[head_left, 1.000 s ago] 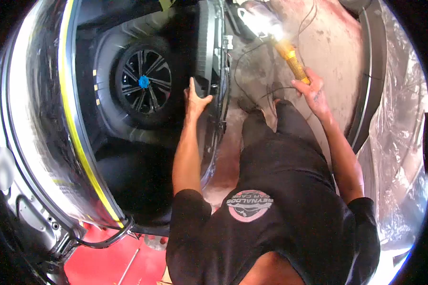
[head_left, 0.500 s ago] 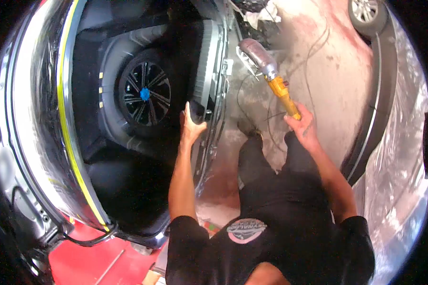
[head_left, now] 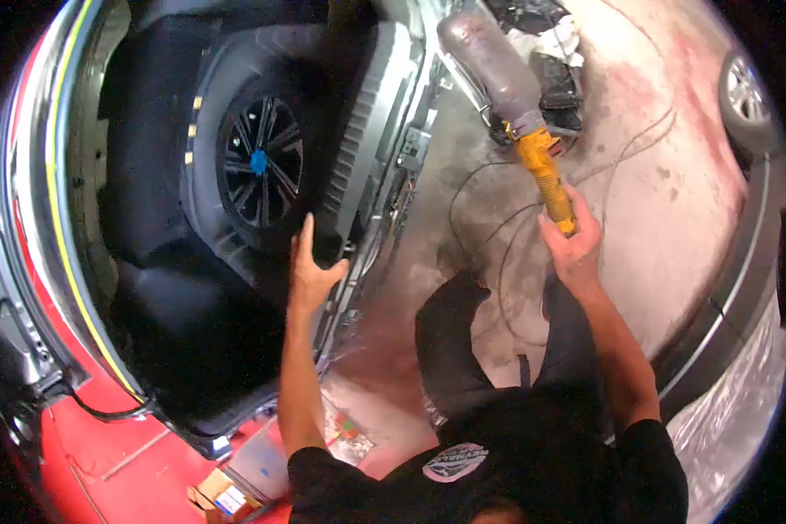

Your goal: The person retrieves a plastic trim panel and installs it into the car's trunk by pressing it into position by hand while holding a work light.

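My right hand (head_left: 576, 244) is wrapped round the yellow handle of a work lamp (head_left: 546, 170). The lamp points up and away, its long clear guard dusty and brownish. My left hand (head_left: 310, 275) is over the near edge of an open car boot, fingers stretched on one side and thumb on the other of a dark edge of a black panel (head_left: 327, 247). How far this panel reaches is hard to make out in the shadow. Beyond it, a spare wheel (head_left: 266, 162) with a blue centre lies in the boot well.
The ribbed sill trim (head_left: 362, 131) edges the boot. Cables (head_left: 502, 262) lie on the dusty floor. A black bag (head_left: 559, 87) with white cloth is ahead. A dark bumper (head_left: 716, 297) and a car wheel (head_left: 747, 92) stand right. A cardboard box (head_left: 223, 493) sits lower left.
The view has shifted. My left hand sits lower and further left in view. The lamp is now lower and further right, still in my right hand. My legs have changed position.
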`<move>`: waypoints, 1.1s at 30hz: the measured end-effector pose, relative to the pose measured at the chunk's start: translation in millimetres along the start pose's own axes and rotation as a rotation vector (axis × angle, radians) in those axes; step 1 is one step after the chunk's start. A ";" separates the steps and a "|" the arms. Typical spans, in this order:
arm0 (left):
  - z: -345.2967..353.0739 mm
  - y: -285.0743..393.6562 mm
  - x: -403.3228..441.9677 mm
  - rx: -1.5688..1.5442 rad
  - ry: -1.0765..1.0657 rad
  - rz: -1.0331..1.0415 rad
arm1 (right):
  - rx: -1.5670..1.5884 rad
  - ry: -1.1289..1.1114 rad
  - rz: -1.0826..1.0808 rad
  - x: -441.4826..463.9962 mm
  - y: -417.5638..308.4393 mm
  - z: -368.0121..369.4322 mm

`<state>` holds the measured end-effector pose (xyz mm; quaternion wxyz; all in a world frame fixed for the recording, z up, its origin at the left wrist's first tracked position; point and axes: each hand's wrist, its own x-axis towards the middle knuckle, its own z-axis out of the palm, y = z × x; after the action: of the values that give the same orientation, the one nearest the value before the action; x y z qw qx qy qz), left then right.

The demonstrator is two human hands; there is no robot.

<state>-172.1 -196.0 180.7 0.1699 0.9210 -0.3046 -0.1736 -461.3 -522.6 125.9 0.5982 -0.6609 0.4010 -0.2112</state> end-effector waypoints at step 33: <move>6.1 0.9 -21.8 0.081 0.101 -0.092 | 0.450 -0.246 -0.486 86.9 195.9 76.9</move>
<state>-191.6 -184.5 180.5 0.1395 0.9477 -0.2599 -0.1220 -406.1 -535.5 -94.6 0.7048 -0.6091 0.1003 -0.3494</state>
